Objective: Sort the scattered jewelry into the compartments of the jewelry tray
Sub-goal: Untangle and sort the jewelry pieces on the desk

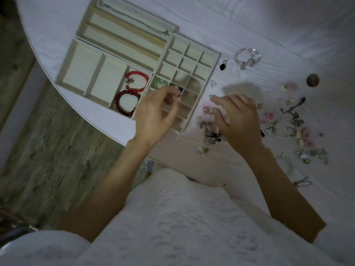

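While the left hand [155, 114] hovered over the small cells of the jewelry tray [214, 73], its curled fingertips seemed to pinch something tiny, too blurred to name. The right hand [238, 120], fingers loosely spread, rested on the scattered jewelry [288, 127] beside the tray.

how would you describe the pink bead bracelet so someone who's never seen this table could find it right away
Start at the jewelry tray on the white table and look just past its far right corner. The pink bead bracelet lies there alone on bare tabletop, beside a small black earring. Unlike the two red bracelets inside the tray, it is pale, translucent and carries a small silver tag.
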### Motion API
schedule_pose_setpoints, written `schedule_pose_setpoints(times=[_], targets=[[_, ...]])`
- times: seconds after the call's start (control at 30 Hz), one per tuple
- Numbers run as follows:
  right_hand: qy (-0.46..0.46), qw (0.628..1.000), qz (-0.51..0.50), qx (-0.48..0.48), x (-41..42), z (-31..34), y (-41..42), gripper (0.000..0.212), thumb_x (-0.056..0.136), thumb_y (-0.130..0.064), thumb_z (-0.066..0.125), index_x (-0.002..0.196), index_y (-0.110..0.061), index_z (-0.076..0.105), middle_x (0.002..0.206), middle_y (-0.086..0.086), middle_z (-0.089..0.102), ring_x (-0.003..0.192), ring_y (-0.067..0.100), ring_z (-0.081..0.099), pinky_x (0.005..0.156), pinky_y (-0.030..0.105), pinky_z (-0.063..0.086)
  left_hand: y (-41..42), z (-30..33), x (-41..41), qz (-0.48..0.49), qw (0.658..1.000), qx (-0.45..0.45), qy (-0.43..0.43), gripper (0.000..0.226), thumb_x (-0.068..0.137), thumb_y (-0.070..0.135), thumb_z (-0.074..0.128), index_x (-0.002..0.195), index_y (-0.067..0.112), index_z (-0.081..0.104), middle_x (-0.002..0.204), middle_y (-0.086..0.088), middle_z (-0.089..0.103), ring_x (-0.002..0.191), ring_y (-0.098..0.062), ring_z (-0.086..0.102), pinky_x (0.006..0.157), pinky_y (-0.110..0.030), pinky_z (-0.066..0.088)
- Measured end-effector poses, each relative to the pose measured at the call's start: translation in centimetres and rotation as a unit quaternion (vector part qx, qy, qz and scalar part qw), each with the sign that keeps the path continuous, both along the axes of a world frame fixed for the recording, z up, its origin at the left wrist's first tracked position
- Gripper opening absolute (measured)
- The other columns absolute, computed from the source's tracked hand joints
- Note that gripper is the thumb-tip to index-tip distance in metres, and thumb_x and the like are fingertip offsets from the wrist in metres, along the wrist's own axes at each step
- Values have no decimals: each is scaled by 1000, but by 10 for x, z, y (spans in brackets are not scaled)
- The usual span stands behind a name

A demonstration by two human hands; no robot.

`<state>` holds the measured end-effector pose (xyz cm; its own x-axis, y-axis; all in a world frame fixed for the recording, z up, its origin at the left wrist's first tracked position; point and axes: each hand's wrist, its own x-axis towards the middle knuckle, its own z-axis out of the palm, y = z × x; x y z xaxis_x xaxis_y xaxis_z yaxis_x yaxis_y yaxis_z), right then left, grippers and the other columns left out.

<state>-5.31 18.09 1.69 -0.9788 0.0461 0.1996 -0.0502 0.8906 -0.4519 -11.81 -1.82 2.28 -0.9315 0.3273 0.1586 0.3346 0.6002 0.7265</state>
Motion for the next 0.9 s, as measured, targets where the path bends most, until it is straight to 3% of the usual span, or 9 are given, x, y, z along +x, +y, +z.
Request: schedule_pose_setpoints(times=[0.13,0.2,0.3,0.4,0.5,0.6,0.67,0.73,0.9], targets=[[-61,990,-122,38,79,-15,38,17,87,-12,56,99,-8,68,88,10,67,84,31,58,75,34,40,41,3,50,-48,998,24,-44,19,90,23,54,97,10,66,84,0,67,75,-15,59,61,-25,45],[-118,976,-160,87,115,-28,57,26,83,-15,59,107,-9,66,105,15,63,98,36,53,80,41,43,66,-11,68,-110,993,-38,-35,24,85,26,53,98,11,67,90,-3,66,83,-19,55,70,-26,43],[-228,952,-197,59,144,-45,69,44,83,-19,64,126,-14,55,132,17,48,118,39,42,93,50,40,92,-40,85,-189,970,-154,6,33,82,33,53,104,13,66,98,-7,64,90,-25,53,77,-31,43],[-212,963,-156,56,151,-55,75,42,84,-18,62,125,-13,56,133,16,50,116,40,45,94,49,42,108,-59,89,-227,951,-204,41,37,81,36,61,110,13,66,103,-8,63,94,-29,55,77,-38,45],[-166,975,-140,41,146,-55,81,29,81,-16,64,110,-11,65,122,15,59,107,39,51,85,47,47,129,-60,83,-251,938,-231,66,45,81,42,48,115,17,64,109,-3,62,98,-27,55,78,-37,42],[-102,984,-142,25,135,-49,98,29,85,-23,47,96,-8,69,102,13,65,94,35,56,79,40,48,152,-63,73,-260,921,-274,99,42,81,41,49,113,20,66,108,-1,65,98,-28,57,79,-36,33],[-73,985,-156,25,116,-44,114,26,85,-20,49,95,-7,69,95,11,64,91,33,56,80,37,43,158,-65,70,-265,903,-309,138,36,79,35,59,110,19,67,103,-1,67,95,-28,60,78,-37,27],[-58,984,-165,16,91,-40,124,22,85,-17,56,99,-6,68,96,12,63,93,32,54,82,38,42,158,-62,71,-263,895,-320,163,35,80,34,56,108,18,67,101,0,68,92,-27,61,77,-36,26],[-166,979,-115,34,47,-46,129,35,81,-24,68,114,-13,64,112,11,59,109,32,48,89,38,40,150,-59,81,-245,904,-305,172,33,82,34,45,98,17,69,100,3,68,88,-24,59,73,-35,24]])
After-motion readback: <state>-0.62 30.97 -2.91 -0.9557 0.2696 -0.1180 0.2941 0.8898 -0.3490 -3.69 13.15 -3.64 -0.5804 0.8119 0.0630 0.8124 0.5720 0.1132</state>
